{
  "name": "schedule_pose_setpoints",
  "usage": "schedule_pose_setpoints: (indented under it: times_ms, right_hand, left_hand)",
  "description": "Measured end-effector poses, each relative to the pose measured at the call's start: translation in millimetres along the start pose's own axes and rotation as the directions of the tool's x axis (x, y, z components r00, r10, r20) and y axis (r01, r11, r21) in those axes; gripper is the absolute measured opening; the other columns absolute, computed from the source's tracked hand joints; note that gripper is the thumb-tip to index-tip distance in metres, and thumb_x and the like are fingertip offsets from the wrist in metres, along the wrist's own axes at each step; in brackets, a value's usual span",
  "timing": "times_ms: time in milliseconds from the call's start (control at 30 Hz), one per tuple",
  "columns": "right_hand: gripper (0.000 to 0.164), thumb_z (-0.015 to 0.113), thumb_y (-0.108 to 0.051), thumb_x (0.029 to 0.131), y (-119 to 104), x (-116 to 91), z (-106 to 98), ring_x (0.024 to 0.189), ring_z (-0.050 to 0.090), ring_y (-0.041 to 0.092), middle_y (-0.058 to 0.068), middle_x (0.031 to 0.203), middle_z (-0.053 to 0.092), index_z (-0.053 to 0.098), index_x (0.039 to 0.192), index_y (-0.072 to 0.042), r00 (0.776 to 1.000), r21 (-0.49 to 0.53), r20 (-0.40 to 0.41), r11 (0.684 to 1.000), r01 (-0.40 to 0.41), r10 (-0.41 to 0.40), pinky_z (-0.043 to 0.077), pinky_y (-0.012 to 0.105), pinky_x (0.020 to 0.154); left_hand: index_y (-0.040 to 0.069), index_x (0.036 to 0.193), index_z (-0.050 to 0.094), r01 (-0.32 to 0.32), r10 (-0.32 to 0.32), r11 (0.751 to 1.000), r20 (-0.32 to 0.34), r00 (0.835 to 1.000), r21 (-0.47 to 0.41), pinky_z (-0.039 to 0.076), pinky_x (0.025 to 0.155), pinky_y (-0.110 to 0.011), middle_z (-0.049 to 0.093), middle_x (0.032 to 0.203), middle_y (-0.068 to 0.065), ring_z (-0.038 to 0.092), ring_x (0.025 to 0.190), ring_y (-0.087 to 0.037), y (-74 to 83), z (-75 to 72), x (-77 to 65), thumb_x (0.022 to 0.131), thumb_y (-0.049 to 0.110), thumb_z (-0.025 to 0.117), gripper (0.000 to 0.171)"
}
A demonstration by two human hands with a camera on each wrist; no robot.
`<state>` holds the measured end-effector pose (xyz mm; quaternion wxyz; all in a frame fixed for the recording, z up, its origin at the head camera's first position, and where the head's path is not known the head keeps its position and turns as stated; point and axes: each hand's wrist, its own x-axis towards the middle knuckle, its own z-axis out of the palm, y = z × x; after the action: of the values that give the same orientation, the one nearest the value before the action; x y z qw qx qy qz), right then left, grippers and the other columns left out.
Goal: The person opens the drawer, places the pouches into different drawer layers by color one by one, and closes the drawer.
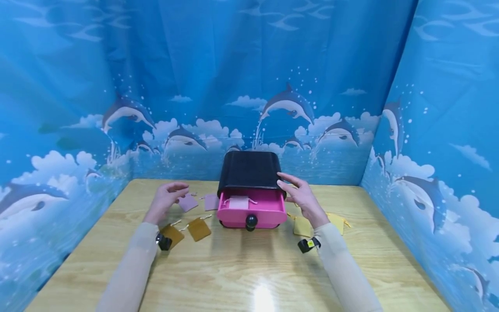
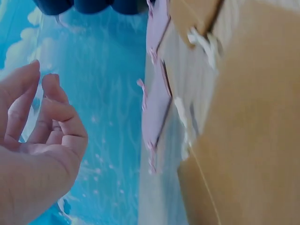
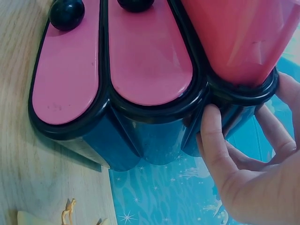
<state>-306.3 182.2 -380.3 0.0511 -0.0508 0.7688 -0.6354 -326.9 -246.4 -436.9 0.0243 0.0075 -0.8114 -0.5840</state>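
A black chest (image 1: 251, 171) of three pink-fronted drawers stands at the table's back middle. Its top drawer (image 1: 251, 216) is pulled out, with a pale pink drawstring pouch (image 1: 238, 202) inside. My right hand (image 1: 304, 199) touches the chest's right side; in the right wrist view its fingers (image 3: 214, 136) lie against the black wall beside the top drawer. My left hand (image 1: 165, 201), loosely bent and holding nothing, is raised near a lilac pouch (image 1: 188, 203). A second lilac pouch (image 1: 212, 202) lies beside the chest.
Two brown pouches (image 1: 199, 229) lie on the table left of the chest, one by my left wrist. To the right are yellow pouches (image 1: 302, 226), partly behind my right arm. A blue dolphin-print curtain (image 1: 218, 86) surrounds the table's back and sides.
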Motion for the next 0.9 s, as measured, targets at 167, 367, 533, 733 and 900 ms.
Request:
schedule_pose_setpoints:
  times_ms: [167,367,533,733,900]
  right_hand:
    - [0.054,0.064,-0.042,0.094,0.8,0.2,0.0,0.131,0.051,0.03,0.004,0.158,0.034,0.051,0.144,-0.025,1.0,0.005,0.006,1.0,-0.001,0.001,0.056,0.035,0.087]
    - [0.054,0.064,-0.042,0.094,0.6,0.3,0.1,0.131,0.051,0.03,0.004,0.158,0.033,0.051,0.144,-0.025,1.0,0.014,-0.002,1.0,-0.008,0.008,0.056,0.033,0.086]
    - [0.054,0.065,-0.042,0.094,0.4,-0.3,0.3,0.13,0.052,0.03,0.004,0.158,0.034,0.051,0.144,-0.025,1.0,0.007,-0.003,1.0,-0.012,0.012,0.056,0.033,0.085]
    - [0.053,0.064,-0.042,0.094,0.7,0.8,0.0,0.131,0.051,0.03,0.004,0.158,0.033,0.051,0.143,-0.026,1.0,0.003,-0.003,1.0,-0.014,0.014,0.056,0.035,0.087]
    - [0.053,0.063,-0.041,0.095,0.5,2.3,-0.6,0.133,0.049,0.03,0.003,0.159,0.032,0.05,0.144,-0.026,1.0,0.001,0.002,1.0,-0.018,0.018,0.055,0.038,0.091]
  left_hand:
    - [0.003,0.136,0.055,0.046,-0.046,0.999,0.004,0.999,-0.004,0.05,0.095,-0.044,0.059,0.134,-0.018,0.061,0.11,-0.027,-10.5,-8.8,4.1,0.097,0.03,0.063,0.048]
    - [0.001,0.138,0.053,0.049,-0.05,0.998,0.026,0.998,0.029,0.054,0.091,-0.039,0.058,0.135,-0.021,0.063,0.112,-0.029,-20.2,-14.2,8.8,0.099,0.027,0.06,0.047]
    - [-0.004,0.137,0.051,0.065,-0.067,0.997,0.05,0.997,0.032,0.056,0.08,-0.029,0.056,0.135,-0.026,0.068,0.098,-0.017,-27.4,-15.4,12.6,0.101,0.016,0.056,0.042]
    - [-0.008,0.136,0.05,0.088,-0.092,0.995,0.082,0.992,0.057,0.057,0.076,-0.026,0.054,0.134,-0.03,0.067,0.089,-0.011,-32.2,-12.2,18.5,0.099,0.009,0.056,0.041]
    - [-0.007,0.134,0.053,0.115,-0.123,0.989,0.089,0.988,0.091,0.056,0.07,-0.025,0.06,0.125,-0.029,0.066,0.083,-0.013,-32.4,-8.4,22.8,0.098,0.007,0.056,0.038]
